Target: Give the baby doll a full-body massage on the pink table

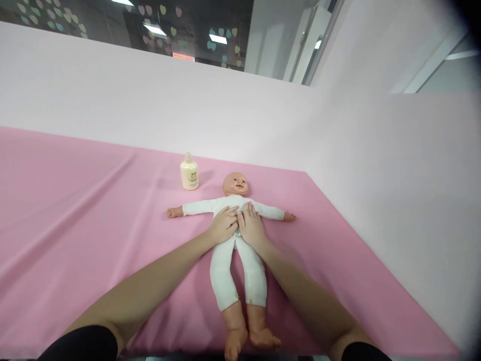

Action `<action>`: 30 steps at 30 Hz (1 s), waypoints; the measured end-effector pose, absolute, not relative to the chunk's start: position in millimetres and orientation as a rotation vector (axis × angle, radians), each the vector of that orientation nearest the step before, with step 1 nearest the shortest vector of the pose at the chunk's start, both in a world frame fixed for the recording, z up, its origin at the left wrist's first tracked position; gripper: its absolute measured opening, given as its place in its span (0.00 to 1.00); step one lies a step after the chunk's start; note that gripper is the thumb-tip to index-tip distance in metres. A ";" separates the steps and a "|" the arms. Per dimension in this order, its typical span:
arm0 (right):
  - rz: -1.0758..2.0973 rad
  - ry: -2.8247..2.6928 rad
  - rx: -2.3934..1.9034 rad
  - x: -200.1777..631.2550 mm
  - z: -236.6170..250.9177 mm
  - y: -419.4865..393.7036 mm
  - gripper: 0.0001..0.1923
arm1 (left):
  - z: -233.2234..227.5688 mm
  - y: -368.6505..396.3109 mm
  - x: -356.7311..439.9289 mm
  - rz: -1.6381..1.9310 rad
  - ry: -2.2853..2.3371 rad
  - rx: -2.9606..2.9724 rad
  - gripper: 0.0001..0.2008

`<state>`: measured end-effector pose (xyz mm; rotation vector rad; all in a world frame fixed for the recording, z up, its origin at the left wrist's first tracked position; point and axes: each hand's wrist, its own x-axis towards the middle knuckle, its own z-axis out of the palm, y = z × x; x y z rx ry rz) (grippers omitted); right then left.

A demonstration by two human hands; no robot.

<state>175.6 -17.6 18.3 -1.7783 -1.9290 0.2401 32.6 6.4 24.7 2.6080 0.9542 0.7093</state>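
Where the pink sheet (75, 225) covers the whole table up to the pale pink wall (188, 100), a doll (229, 271) in a white suit lies on its back near the middle, head toward the wall, arms stretched out to both sides, bare feet at the near edge. Both forearms reach in from the near edge and meet over the doll's middle. The left hand (223, 224) lies flat and open on the doll's belly, fingers pointing toward the chest, gripping nothing. The right hand (251, 226) rests just beside it, also flat and open, the two hands touching. A small cream bottle (189, 173) stands upright just beyond the doll's outstretched arm, beside its head.
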 end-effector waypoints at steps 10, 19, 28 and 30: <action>0.185 -2.080 -1.697 172.2 20.7 -22.9 0.34 | 17.8 15.2 27.7 0.843 1.185 2.406 0.25; 0.234 -2.372 -1.180 173.8 34.0 -25.7 0.26 | 26.0 10.7 20.6 0.835 0.744 2.655 0.24; 0.397 -2.319 -0.948 185.8 30.3 -17.1 0.14 | 27.0 14.8 21.8 0.831 0.768 2.551 0.24; 0.411 -2.293 -0.910 188.2 27.2 -15.0 0.12 | 25.5 16.3 21.9 0.841 0.788 2.521 0.24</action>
